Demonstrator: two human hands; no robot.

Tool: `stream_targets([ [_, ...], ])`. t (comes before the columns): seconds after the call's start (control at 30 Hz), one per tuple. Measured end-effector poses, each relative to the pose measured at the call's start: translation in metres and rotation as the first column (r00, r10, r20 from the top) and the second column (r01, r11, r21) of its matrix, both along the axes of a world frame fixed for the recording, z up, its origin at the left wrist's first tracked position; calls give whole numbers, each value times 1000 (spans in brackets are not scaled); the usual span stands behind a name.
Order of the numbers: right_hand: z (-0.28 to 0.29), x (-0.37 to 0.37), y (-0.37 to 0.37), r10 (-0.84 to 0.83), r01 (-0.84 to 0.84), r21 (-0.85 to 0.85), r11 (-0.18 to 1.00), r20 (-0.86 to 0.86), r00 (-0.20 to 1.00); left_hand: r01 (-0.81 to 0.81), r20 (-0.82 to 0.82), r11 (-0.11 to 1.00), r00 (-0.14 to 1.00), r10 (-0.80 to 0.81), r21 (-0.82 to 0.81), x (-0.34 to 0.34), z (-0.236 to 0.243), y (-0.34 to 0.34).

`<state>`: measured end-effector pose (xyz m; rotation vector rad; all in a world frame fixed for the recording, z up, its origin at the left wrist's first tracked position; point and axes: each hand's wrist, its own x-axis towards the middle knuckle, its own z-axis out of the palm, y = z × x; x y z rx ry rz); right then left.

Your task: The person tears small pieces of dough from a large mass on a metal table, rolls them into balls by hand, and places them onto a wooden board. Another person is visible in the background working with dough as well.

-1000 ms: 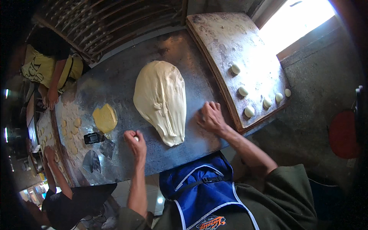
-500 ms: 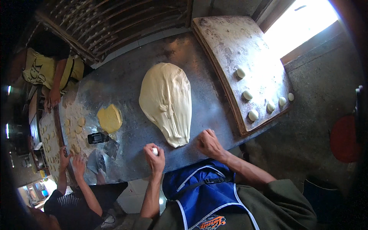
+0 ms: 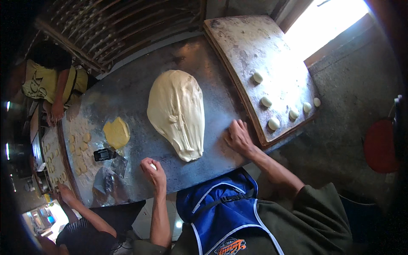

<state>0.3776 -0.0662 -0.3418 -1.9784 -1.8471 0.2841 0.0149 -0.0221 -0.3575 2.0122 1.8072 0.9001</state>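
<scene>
A large mass of pale dough [image 3: 178,114] lies on the dark metal table [image 3: 140,76], broad at the far end and narrowing toward me. My left hand [image 3: 154,172], left of its narrow end, is closed around a small piece of white dough [image 3: 153,166] that shows between the fingers. To the right of the big dough, my right hand [image 3: 239,138] is low over the tabletop, knuckles up and fingers curled under. Whatever may be beneath that palm is hidden. Several round white dough balls [image 3: 274,123] sit on a floured board [image 3: 238,46] beyond my right hand.
A flat yellow dough piece [image 3: 116,133], a small black device [image 3: 104,154] and clear plastic [image 3: 107,185] lie to the left. Small dough pieces [image 3: 86,137] are near a tray [image 3: 52,148]. One co-worker's hand [image 3: 64,193] reaches that tray; another person [image 3: 46,80] stands at the far left.
My left hand has moved left, away from the big dough, still holding its piece. My right hand has shifted right and farther out, toward the board. The near co-worker's hands have moved left.
</scene>
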Motion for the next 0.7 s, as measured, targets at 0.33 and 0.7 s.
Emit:
stream_targets([
  [0.33,17,-6,-28,-73,70,77,995,41,996,506,-196,695,719,-667,-511,-8,92,27],
  [0.7,129,90,-59,109,-109,24,994,-442,890,854,284,433,355,-891,289,429,180,114],
])
